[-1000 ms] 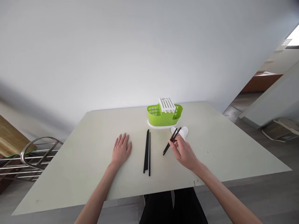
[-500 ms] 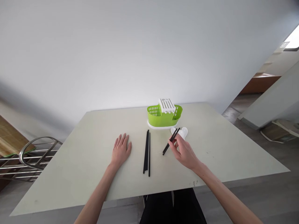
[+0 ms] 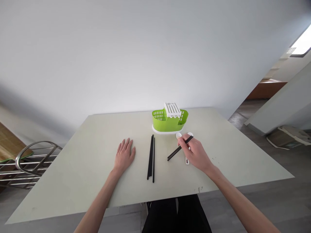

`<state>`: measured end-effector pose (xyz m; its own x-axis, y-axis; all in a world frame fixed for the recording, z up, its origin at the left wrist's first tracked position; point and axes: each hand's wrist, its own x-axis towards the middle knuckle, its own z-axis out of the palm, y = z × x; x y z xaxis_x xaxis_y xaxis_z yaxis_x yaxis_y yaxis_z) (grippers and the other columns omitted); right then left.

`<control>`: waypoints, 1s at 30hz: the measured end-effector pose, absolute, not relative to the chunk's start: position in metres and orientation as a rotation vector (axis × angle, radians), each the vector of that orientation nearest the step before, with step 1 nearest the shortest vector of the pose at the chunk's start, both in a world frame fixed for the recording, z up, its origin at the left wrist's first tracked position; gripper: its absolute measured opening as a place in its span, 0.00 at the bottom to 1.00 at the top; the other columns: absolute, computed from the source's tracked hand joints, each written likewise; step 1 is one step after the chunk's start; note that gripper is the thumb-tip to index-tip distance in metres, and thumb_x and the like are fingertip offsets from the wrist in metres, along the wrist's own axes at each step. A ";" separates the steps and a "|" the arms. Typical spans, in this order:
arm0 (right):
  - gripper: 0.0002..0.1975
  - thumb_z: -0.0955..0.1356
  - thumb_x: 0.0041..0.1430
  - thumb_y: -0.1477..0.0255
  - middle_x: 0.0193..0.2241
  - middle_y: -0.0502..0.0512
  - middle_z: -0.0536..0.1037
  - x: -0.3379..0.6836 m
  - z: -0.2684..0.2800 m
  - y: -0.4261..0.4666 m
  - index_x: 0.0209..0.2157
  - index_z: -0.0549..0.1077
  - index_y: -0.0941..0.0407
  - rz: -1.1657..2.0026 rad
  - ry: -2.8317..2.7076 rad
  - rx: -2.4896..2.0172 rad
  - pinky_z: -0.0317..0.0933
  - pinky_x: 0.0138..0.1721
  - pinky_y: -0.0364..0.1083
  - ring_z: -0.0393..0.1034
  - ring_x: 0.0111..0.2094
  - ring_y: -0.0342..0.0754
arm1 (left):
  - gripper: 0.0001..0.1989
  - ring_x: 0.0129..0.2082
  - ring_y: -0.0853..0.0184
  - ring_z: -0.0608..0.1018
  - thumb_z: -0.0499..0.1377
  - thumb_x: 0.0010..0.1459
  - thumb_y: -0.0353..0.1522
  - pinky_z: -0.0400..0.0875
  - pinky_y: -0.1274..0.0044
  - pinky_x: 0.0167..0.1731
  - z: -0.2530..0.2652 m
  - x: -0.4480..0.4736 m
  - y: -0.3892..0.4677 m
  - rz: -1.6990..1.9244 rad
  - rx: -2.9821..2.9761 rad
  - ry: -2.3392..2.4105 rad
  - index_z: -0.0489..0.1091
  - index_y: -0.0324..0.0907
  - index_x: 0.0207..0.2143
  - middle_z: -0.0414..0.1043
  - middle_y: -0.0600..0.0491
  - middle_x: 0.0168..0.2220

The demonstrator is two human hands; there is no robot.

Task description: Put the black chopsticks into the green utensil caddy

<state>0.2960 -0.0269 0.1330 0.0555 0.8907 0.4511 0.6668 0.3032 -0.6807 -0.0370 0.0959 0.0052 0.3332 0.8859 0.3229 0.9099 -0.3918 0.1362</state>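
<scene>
My right hand (image 3: 194, 153) pinches a pair of black chopsticks (image 3: 174, 152), held at a slant with their lower ends toward the left. Under and behind that hand lie white spoons (image 3: 178, 135), mostly covered; one handle (image 3: 187, 160) shows below the fingers. My left hand (image 3: 124, 155) rests flat on the table, fingers spread, with nothing in it. Between my hands several more black chopsticks (image 3: 151, 157) lie side by side, pointing away from me. Behind them stands a green basket (image 3: 167, 125) with a white slotted top (image 3: 172, 110) and a white base.
The pale table (image 3: 97, 129) reaches back to a white wall (image 3: 121, 58). A metal rack (image 3: 36, 158) stands off its left end. On the floor at the right sits a bin-like container (image 3: 286, 137), near a grey pillar.
My right hand has shifted slightly right, and the chopsticks in it have tipped flatter. A spoon handle now shows beneath it. My left hand stays in place while the view turns slightly.
</scene>
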 end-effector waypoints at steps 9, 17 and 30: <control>0.24 0.57 0.75 0.52 0.21 0.46 0.68 0.301 0.157 -0.020 0.31 0.68 0.52 0.504 -1.714 -1.478 0.59 0.28 0.45 0.64 0.23 0.45 | 0.29 0.74 0.54 0.57 0.44 0.72 0.43 0.52 0.60 0.72 0.005 -0.044 0.122 -0.459 -2.562 -1.663 0.62 0.42 0.70 0.58 0.49 0.72; 0.27 0.60 0.69 0.44 0.21 0.47 0.71 0.328 0.230 0.066 0.30 0.69 0.52 0.271 -1.412 -1.214 0.65 0.29 0.44 0.70 0.22 0.45 | 0.29 0.73 0.51 0.57 0.45 0.72 0.40 0.51 0.58 0.71 0.008 -0.034 0.156 -0.387 -2.469 -1.782 0.62 0.39 0.70 0.57 0.46 0.73; 0.26 0.58 0.73 0.49 0.25 0.49 0.70 0.322 0.196 0.223 0.31 0.71 0.54 0.377 -1.950 -1.401 0.56 0.35 0.45 0.64 0.27 0.46 | 0.28 0.73 0.51 0.58 0.47 0.71 0.40 0.53 0.58 0.71 0.003 -0.036 0.150 -0.463 -2.427 -1.723 0.64 0.40 0.69 0.58 0.47 0.72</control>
